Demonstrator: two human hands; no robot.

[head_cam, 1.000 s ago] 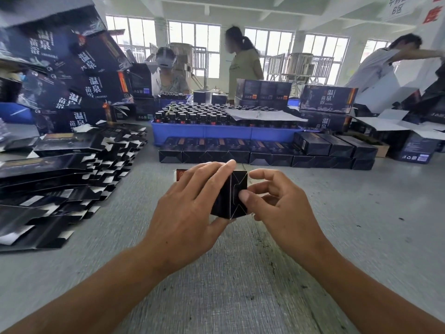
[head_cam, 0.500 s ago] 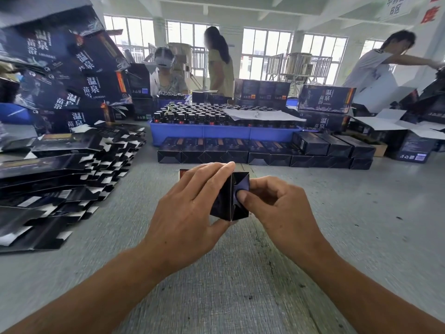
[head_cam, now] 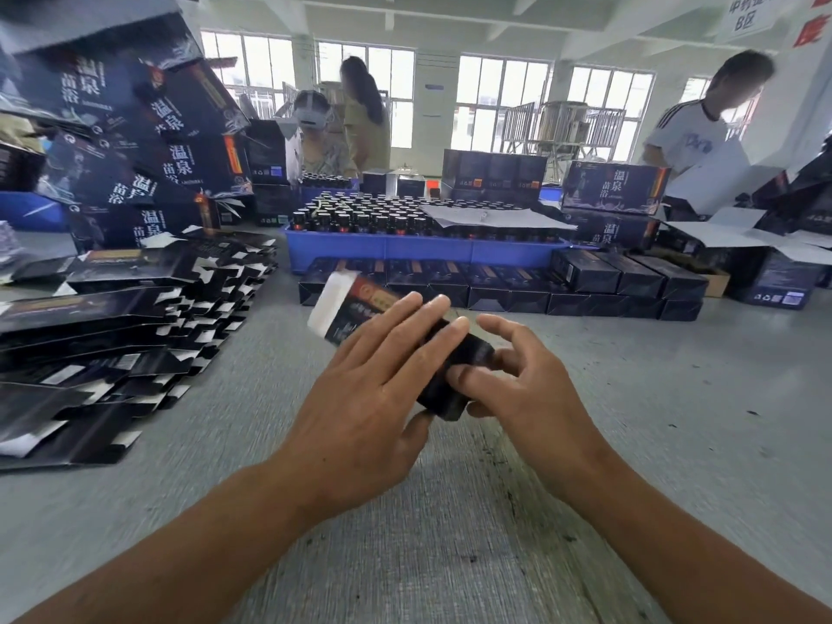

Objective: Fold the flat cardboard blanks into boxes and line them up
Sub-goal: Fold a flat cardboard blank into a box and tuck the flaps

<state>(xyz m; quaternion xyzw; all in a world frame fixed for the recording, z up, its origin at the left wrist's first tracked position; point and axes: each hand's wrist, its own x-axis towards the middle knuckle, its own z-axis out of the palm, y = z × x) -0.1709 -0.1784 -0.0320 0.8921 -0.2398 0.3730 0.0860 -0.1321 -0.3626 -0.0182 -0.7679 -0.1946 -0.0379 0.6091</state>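
Box (head_cam: 360, 304) tilted leftward now, both hands (head_cam: 450, 389) gripping, flat blanks (head_cam: 126, 326) left

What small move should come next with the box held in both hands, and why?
Probably carry the box forward and set it at the row of finished boxes. Its near end looks closed, the left hand grips it and the right hand pinches that end, tilted above the table.

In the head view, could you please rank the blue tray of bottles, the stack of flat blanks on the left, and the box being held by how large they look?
1. Stack of flat blanks
2. Blue tray, though it sits farther away, so this order is unsure
3. Box, held in the left hand and right hand
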